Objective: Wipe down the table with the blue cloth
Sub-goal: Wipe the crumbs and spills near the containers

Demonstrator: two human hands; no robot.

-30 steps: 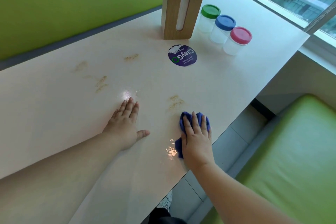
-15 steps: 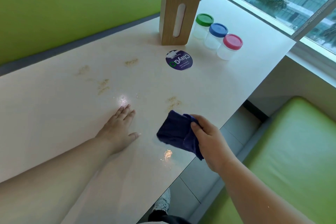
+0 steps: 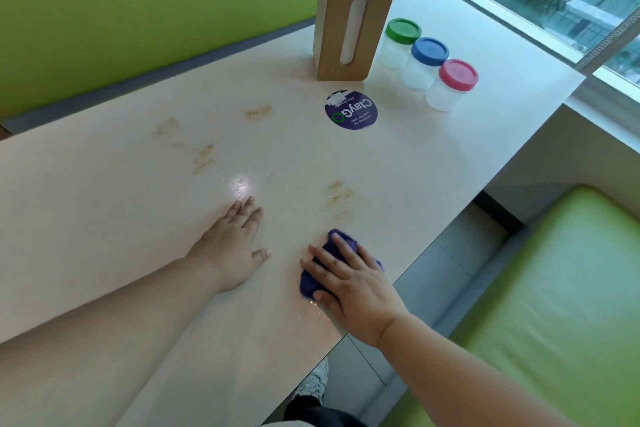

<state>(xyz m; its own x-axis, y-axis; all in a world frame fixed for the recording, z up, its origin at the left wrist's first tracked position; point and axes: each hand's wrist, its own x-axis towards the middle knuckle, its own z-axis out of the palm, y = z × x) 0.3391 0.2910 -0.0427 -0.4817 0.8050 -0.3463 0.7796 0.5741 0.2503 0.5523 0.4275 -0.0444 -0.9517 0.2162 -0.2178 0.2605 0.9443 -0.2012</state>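
The blue cloth [image 3: 337, 242] lies bunched on the cream table [image 3: 104, 191] near its front right edge. My right hand [image 3: 353, 282] presses flat on top of it with straight, spread fingers, hiding most of the cloth. My left hand [image 3: 232, 246] rests palm down on the bare tabletop, a short way left of the cloth, fingers straight. Several yellowish crumb smears mark the table: one smear [image 3: 339, 196] just beyond the cloth, others [image 3: 204, 158] farther back left. A wet shine shows by my right wrist.
A wooden tissue box [image 3: 353, 15] stands at the back. Three clear jars with green lid [image 3: 402, 30], blue lid [image 3: 430, 51] and red lid [image 3: 458, 74] stand right of it. A round purple sticker [image 3: 350, 110] lies on the table. A green bench seat [image 3: 554, 305] is at right.
Half a second ago my right hand held the cloth lifted off the table in a pinch. Now the cloth is back down and the hand presses flat on it. My left hand stayed put.
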